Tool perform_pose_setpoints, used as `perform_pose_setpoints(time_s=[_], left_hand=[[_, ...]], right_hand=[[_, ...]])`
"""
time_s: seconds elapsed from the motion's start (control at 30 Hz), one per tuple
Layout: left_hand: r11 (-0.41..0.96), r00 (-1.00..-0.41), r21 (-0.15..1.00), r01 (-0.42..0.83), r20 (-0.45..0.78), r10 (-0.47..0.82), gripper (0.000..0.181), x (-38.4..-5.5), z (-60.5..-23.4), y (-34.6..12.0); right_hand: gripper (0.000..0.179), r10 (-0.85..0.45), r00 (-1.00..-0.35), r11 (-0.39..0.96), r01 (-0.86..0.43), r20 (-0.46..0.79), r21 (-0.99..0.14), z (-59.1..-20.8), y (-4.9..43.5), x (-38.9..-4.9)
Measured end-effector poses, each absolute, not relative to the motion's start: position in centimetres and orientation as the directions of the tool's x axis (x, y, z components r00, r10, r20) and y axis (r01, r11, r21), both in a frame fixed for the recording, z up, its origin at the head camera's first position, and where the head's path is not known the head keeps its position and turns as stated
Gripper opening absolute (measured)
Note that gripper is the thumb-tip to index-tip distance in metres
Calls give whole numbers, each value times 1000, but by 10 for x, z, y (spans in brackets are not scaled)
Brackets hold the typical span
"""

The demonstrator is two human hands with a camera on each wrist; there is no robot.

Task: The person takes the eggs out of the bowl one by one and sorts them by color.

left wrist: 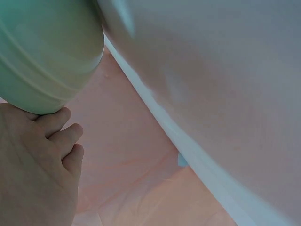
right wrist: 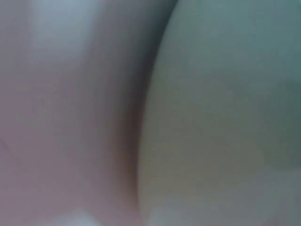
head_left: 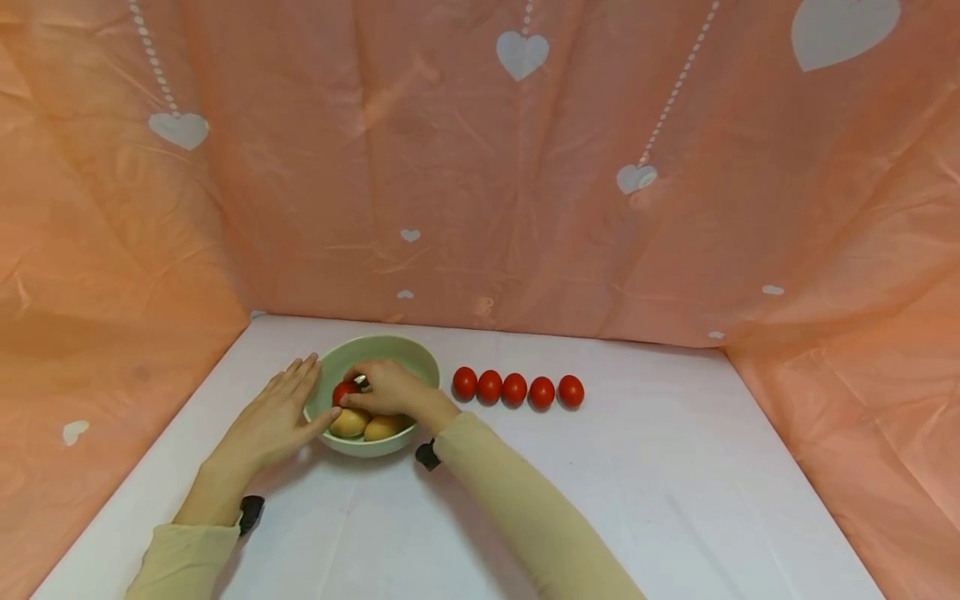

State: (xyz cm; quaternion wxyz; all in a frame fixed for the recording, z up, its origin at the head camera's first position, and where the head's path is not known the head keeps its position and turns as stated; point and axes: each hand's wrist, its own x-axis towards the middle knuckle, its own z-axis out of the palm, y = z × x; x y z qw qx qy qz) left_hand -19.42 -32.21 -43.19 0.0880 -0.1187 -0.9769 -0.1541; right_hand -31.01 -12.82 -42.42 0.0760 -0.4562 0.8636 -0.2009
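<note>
A pale green bowl (head_left: 408, 354) stands at the left of the table. My left hand (head_left: 264, 421) rests against its left side, fingers straight and thumb at the rim. In the left wrist view, that hand (left wrist: 35, 160) touches the outside of the bowl (left wrist: 49, 52). My right hand (head_left: 388, 387) reaches into the bowl, thumb and curled fingers holding a red tomato (head_left: 343, 392). Yellow-brown, potato-like ovals (head_left: 348, 422) lie in the bowl below that hand. In the right wrist view, only the blurred outer wall of the bowl (right wrist: 211, 117) shows beside the table.
Several red tomatoes (head_left: 513, 389) lie in a row on the white table (head_left: 637, 483), to the right of the bowl. An orange-pink cloth with white hearts (head_left: 465, 192) hangs behind the table and along both sides.
</note>
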Motion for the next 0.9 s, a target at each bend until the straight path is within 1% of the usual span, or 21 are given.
perform_pose_setpoints(time_s=[0.2,0.4,0.53,0.77,0.9], left_hand=[[924,-958,284,255,204,202,91,-194,-430,-321],[925,-957,279,256,206,203,92,-195,-430,-322],[925,-954,275,264,219,207,91,-195,-431,-321],[926,-953,271,262,223,205,91,-194,-432,-321],[928,-954,267,259,221,202,91,-194,-432,-322]], right_hand=[[31,-812,-581,507,-750,56,-424,-430,-129,-313],[38,-839,-542,485,-789,54,-377,-431,-130,-313],[38,-855,-517,471,-811,47,-346,-430,-129,-313],[36,-866,-495,447,-827,66,-342,-429,-128,-312],[37,-867,-494,446,-829,67,-337,-429,-128,-311]])
